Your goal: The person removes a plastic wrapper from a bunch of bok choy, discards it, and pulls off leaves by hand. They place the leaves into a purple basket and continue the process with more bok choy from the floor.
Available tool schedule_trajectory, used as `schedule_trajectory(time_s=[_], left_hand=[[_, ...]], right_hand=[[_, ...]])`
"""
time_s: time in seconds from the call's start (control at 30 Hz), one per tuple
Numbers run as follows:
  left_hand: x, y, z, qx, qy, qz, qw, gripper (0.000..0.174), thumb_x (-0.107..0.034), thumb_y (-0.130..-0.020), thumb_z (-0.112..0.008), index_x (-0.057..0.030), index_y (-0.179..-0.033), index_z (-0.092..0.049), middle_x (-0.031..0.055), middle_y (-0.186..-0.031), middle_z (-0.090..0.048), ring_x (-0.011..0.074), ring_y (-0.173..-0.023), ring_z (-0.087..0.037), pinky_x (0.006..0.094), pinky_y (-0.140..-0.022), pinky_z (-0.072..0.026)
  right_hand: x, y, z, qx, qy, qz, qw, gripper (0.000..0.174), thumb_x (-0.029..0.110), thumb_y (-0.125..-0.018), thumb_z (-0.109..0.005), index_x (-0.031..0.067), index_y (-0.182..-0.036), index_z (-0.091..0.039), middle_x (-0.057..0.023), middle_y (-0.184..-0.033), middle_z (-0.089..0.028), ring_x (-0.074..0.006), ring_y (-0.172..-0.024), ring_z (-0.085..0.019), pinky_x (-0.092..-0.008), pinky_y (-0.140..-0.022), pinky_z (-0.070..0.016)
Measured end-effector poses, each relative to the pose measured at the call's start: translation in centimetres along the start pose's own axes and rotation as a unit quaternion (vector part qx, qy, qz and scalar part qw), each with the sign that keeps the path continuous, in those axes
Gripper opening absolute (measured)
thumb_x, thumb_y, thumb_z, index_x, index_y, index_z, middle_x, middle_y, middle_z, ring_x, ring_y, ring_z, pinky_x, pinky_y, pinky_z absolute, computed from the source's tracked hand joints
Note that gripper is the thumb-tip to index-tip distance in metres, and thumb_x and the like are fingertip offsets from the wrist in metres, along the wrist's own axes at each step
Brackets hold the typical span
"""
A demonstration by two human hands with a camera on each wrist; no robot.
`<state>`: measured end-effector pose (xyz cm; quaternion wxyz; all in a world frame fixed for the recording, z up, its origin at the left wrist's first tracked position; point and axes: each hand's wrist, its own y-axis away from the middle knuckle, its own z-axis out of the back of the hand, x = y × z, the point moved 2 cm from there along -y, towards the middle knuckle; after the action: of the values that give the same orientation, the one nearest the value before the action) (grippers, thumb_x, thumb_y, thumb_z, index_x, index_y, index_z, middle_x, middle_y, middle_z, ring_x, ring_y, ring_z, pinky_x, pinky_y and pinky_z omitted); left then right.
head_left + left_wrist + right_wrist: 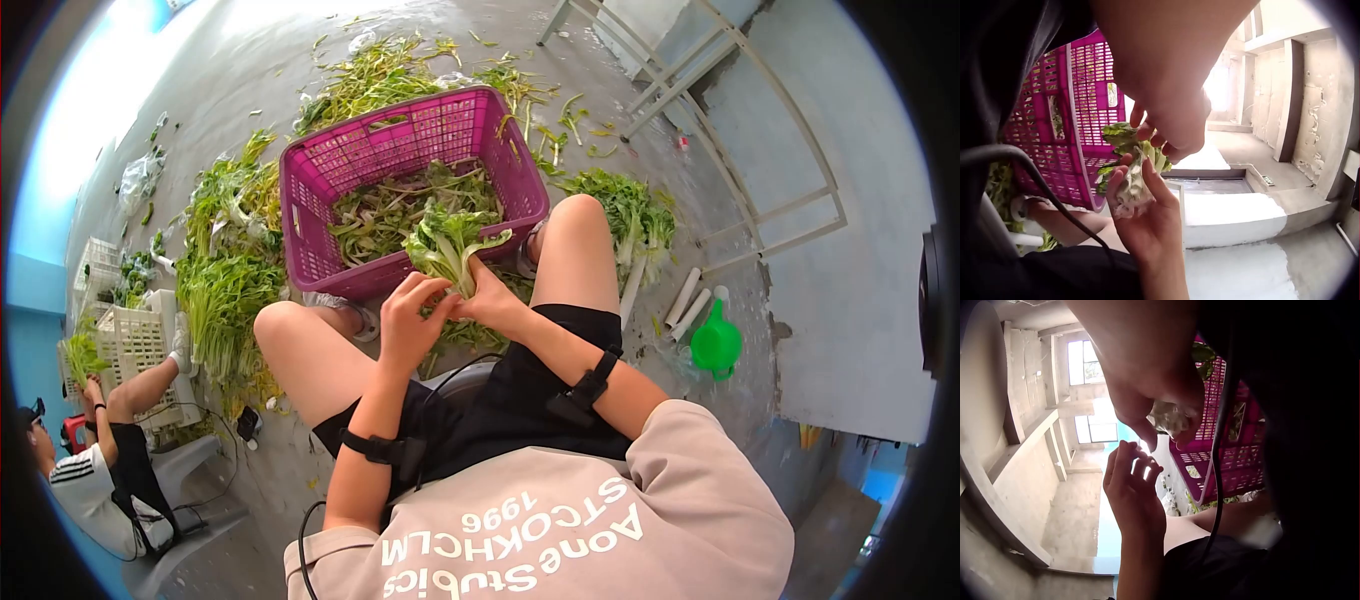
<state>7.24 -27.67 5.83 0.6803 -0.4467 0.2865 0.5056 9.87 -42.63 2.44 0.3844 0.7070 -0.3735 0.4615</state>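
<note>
My right hand (492, 303) grips a head of leafy greens (450, 240) by its pale base, leaves pointing up and away over the crate's near edge. Clear plastic film (1130, 197) shows around the base in the left wrist view, lying between that hand's thumb and fingers. My left hand (408, 312) is at the base from the other side, its fingers bent and their tips close to the right thumb. Whether those fingertips pinch the film I cannot tell. Behind the greens stands a magenta plastic crate (325, 262) with wilted leaves (375, 220) inside.
Piles of long-stemmed greens (225, 290) lie left of the crate, more greens (625, 210) to its right, and trimmings (385, 80) behind. A green plastic scoop (716, 342) and white tubes (684, 298) lie at right. Another person (90, 480) sits at left beside white crates (135, 345).
</note>
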Motion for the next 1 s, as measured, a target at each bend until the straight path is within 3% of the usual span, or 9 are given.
schedule_trajectory(time_s=[0.23,0.33,0.4,0.5,0.67,0.73,0.83,0.9,1.0], left_hand=[[1.1,-0.1,-0.7,0.024,-0.012,0.057,0.998,0.011,-0.008,-0.078,-0.075,-0.0015,-0.087,-0.071,0.0082,-0.079,-0.063,0.0229,-0.069,-0.064,0.0319,-0.065,-0.0506],[1.8,0.0,-0.6,0.015,0.086,0.092,0.992,0.010,-0.007,-0.080,-0.074,0.0001,-0.087,-0.070,0.0086,-0.079,-0.063,0.0219,-0.068,-0.063,0.0323,-0.064,-0.0492],[1.8,0.0,-0.6,0.005,0.086,0.104,0.991,0.010,-0.006,-0.081,-0.073,0.0008,-0.086,-0.069,0.0090,-0.079,-0.063,0.0216,-0.068,-0.063,0.0324,-0.064,-0.0489],[2.0,0.1,-0.8,-0.016,0.054,0.120,0.991,0.009,-0.005,-0.082,-0.071,0.0018,-0.086,-0.068,0.0097,-0.080,-0.062,0.0216,-0.068,-0.063,0.0328,-0.064,-0.0483],[1.4,0.1,-1.2,-0.061,-0.037,0.089,0.993,0.007,-0.002,-0.084,-0.069,0.0038,-0.087,-0.066,0.0092,-0.078,-0.061,0.0162,-0.066,-0.060,0.0298,-0.063,-0.0470],[2.0,0.3,-1.6,-0.098,-0.014,0.102,0.990,0.011,-0.005,-0.081,-0.072,0.0024,-0.084,-0.065,0.0108,-0.076,-0.060,0.0227,-0.066,-0.059,0.0339,-0.063,-0.0464],[1.9,0.0,-0.7,-0.094,-0.005,0.176,0.980,0.039,-0.011,-0.074,-0.082,-0.0039,-0.068,-0.044,0.0003,-0.062,-0.038,0.0132,-0.059,-0.034,0.0321,-0.053,-0.0316],[4.1,0.4,-0.6,-0.085,0.048,0.174,0.980,0.046,-0.014,-0.077,-0.083,-0.0058,-0.062,-0.041,-0.0041,-0.059,-0.035,0.0088,-0.057,-0.031,0.0287,-0.051,-0.0268],[3.6,0.4,-0.2,-0.087,0.107,0.160,0.977,0.038,-0.015,-0.091,-0.073,-0.0066,-0.066,-0.046,-0.0054,-0.060,-0.038,0.0035,-0.057,-0.032,0.0242,-0.051,-0.0244]], right_hand=[[-1.7,-0.3,0.1,0.010,0.076,0.033,0.997,0.071,0.000,-0.076,-0.070,0.0042,-0.140,-0.038,-0.0076,-0.115,-0.058,-0.0164,-0.106,-0.057,-0.0318,-0.087,-0.0501],[-2.5,-0.5,0.4,-0.012,0.153,0.073,0.985,0.069,0.000,-0.077,-0.066,0.0055,-0.140,-0.038,-0.0074,-0.107,-0.059,-0.0142,-0.096,-0.060,-0.0284,-0.076,-0.0508],[-1.7,-0.1,0.3,0.020,0.043,-0.022,0.999,0.067,-0.001,-0.079,-0.063,0.0062,-0.141,-0.037,-0.0064,-0.101,-0.058,-0.0117,-0.086,-0.058,-0.0276,-0.066,-0.0487],[-1.4,0.0,-0.4,-0.001,-0.009,-0.019,1.000,0.068,-0.003,-0.080,-0.060,0.0063,-0.143,-0.037,-0.0057,-0.097,-0.056,-0.0098,-0.078,-0.055,-0.0270,-0.058,-0.0455],[-2.6,-0.8,-0.5,-0.002,-0.006,0.010,1.000,0.075,-0.006,-0.077,-0.059,0.0086,-0.147,-0.034,-0.0054,-0.102,-0.057,-0.0109,-0.077,-0.055,-0.0263,-0.058,-0.0465],[-3.8,-1.3,-0.1,0.008,-0.005,0.056,0.998,0.076,-0.006,-0.076,-0.058,0.0097,-0.147,-0.034,-0.0049,-0.109,-0.057,-0.0120,-0.077,-0.056,-0.0258,-0.059,-0.0478],[-1.6,0.0,-0.3,-0.021,0.029,0.014,0.999,0.075,0.005,-0.079,-0.069,0.0085,-0.146,-0.036,-0.0050,-0.105,-0.059,-0.0109,-0.079,-0.055,-0.0282,-0.063,-0.0487],[-2.2,-0.6,-0.1,-0.032,0.049,0.091,0.994,0.073,0.012,-0.078,-0.076,0.0039,-0.140,-0.039,-0.0071,-0.106,-0.059,-0.0104,-0.079,-0.057,-0.0274,-0.061,-0.0492],[1.0,0.1,0.5,-0.077,0.008,0.037,0.996,0.066,0.014,-0.084,-0.078,0.0011,-0.136,-0.040,-0.0066,-0.107,-0.061,-0.0098,-0.084,-0.059,-0.0259,-0.063,-0.0497]])
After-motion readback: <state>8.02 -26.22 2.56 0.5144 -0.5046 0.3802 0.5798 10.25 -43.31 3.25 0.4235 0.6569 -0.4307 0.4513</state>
